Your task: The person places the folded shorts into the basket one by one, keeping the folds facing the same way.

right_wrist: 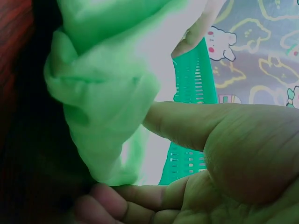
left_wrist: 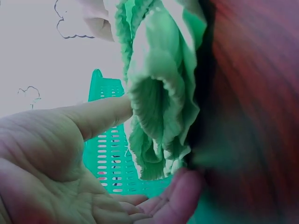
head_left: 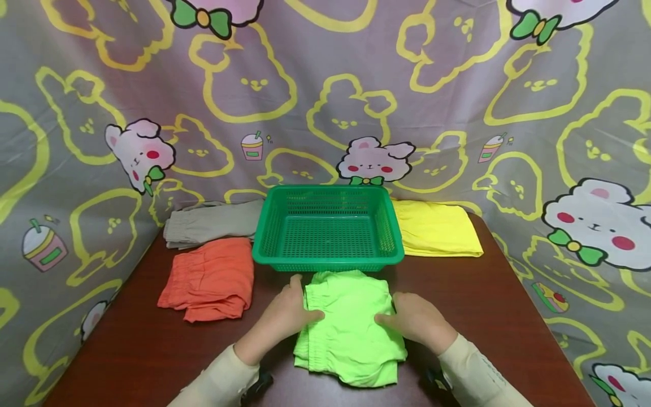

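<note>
Folded lime-green shorts (head_left: pixel 356 328) with a gathered elastic edge lie on the table in front of the green basket. My left hand (head_left: pixel 290 308) holds their left side, thumb on top and fingers around the edge. On the opposite side, my right hand (head_left: pixel 419 319) holds them in the same way. The left wrist view shows the ruched layers of the shorts (left_wrist: pixel 156 93) between the thumb and fingers of my left hand (left_wrist: pixel 60 158). In the right wrist view, the thumb of my right hand (right_wrist: pixel 224 154) presses the rounded fold, with fingertips at its lower edge.
A green perforated plastic basket (head_left: pixel 328 260) stands behind the shorts. To its left lie a folded orange garment (head_left: pixel 213 280) and a grey one (head_left: pixel 213 223). A folded yellow garment (head_left: pixel 437 229) is at its right. A patterned curtain (head_left: pixel 305 62) encloses the brown table (head_left: pixel 488 316).
</note>
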`<state>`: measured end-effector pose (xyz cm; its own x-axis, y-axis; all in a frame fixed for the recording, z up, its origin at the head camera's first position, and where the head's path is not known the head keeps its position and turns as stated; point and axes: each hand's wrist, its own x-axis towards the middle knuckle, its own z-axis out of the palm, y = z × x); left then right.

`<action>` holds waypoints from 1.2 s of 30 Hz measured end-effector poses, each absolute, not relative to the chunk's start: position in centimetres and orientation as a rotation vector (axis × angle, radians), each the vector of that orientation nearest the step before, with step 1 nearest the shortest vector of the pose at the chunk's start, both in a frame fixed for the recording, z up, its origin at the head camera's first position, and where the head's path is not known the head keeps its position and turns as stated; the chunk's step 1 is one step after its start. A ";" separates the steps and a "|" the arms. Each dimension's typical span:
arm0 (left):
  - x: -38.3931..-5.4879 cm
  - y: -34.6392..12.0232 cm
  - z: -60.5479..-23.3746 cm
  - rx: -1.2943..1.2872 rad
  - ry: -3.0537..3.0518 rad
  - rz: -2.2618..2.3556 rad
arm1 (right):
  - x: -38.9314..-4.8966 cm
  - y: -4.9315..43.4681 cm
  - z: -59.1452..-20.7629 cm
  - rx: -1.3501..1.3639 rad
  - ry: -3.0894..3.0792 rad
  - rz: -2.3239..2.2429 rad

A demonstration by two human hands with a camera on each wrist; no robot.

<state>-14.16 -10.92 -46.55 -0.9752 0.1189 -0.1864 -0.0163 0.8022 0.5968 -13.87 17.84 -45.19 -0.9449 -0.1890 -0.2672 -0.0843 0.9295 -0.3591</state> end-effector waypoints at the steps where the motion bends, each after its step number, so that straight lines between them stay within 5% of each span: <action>1: -14.2 -10.9 -46.6 0.069 2.763 0.945 | -13.9 17.8 -45.3 -0.201 2.783 -0.515; 16: -14.7 -10.9 -47.4 -0.008 2.659 1.038 | -14.0 16.6 -46.4 -0.242 2.799 -0.565; 36: -15.2 -11.9 -46.6 0.140 2.389 1.386 | -15.0 17.5 -46.7 -0.218 2.484 -1.243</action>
